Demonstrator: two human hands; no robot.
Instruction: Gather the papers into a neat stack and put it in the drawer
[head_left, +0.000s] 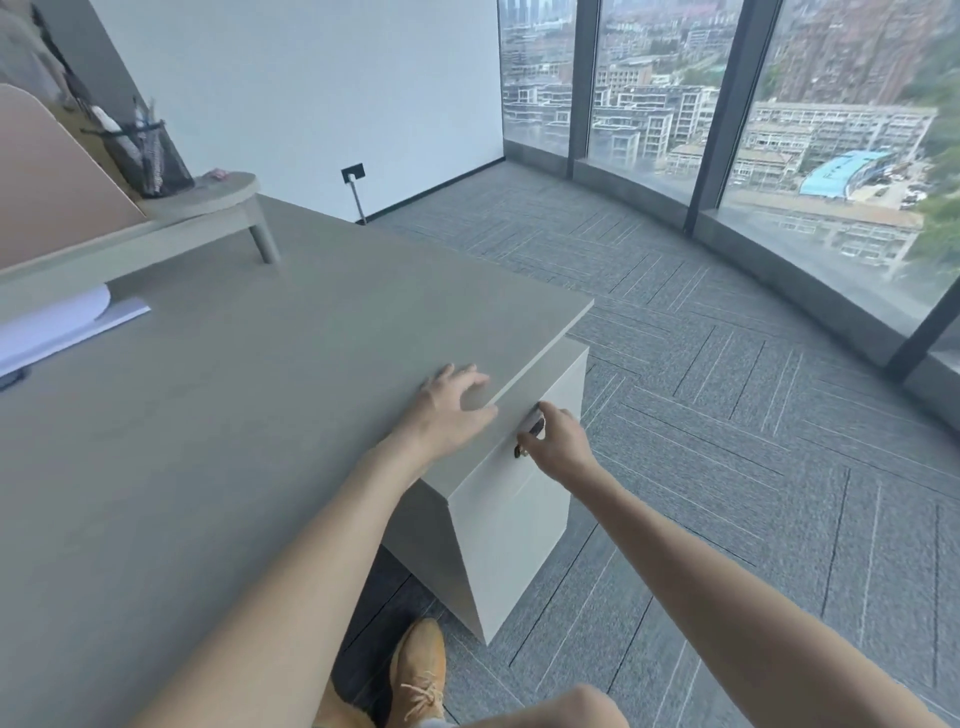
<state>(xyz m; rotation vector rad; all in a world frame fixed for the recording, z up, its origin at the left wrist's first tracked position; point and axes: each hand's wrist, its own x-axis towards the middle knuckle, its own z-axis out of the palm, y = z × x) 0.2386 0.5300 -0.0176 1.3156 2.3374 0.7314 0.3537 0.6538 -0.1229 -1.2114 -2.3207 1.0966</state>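
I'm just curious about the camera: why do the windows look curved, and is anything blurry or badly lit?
Head view: the wide-angle lens bows the window frames and desk edges; soft daylight, faint shadows, no harsh glare; the left hand on the desk and the right hand at the drawer handle look slightly smeared; the papers at far left look washed out.

A grey surface fills the near left. Behind it stands a plain white wall with a dark socket plate. Grey striped carpet tiles cover the floor. On the far right, curved floor-to-ceiling windows with dark frames admit daylight over city buildings.
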